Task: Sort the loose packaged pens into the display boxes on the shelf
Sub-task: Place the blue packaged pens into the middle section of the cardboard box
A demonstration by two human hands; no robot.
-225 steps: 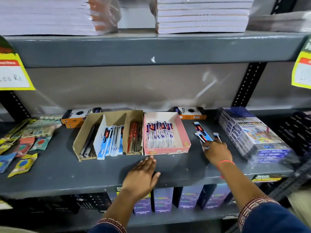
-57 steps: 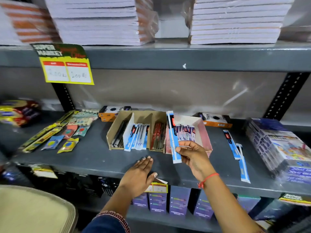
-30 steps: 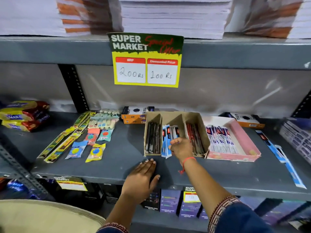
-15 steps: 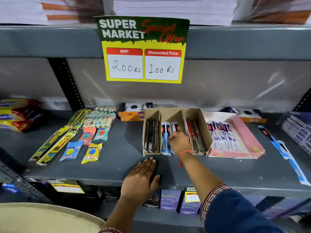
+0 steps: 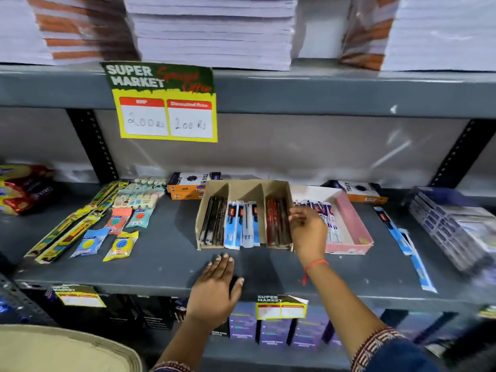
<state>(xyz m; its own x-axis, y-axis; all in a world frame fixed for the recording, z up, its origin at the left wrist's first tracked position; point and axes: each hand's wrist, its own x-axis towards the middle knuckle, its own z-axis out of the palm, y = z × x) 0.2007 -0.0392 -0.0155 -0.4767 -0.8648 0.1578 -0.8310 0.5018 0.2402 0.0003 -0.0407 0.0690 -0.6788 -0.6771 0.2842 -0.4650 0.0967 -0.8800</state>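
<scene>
A brown cardboard display box [image 5: 243,187] on the grey shelf has three slots: dark pens on the left, blue-and-white packaged pens [image 5: 241,224] in the middle, red pens [image 5: 276,224] on the right. A pink tray [image 5: 349,221] with more packaged pens stands right of it. Two loose blue packaged pens [image 5: 402,241] lie on the shelf further right. My right hand [image 5: 308,232] hovers empty, fingers apart, over the edge between the brown box and the pink tray. My left hand [image 5: 217,288] lies flat on the shelf's front edge, holding nothing.
Orange-and-black boxes [image 5: 188,185] stand behind the display box. Erasers and flat packets [image 5: 118,224] lie at the left, wrapped stacked packs [image 5: 456,229] at the right. A price sign [image 5: 163,103] hangs from the upper shelf, which carries stacks of notebooks. More boxes fill the shelf below.
My right hand has let go of the blue packaged pen in the middle slot and moved right, out of the brown box. My left hand has stayed put.
</scene>
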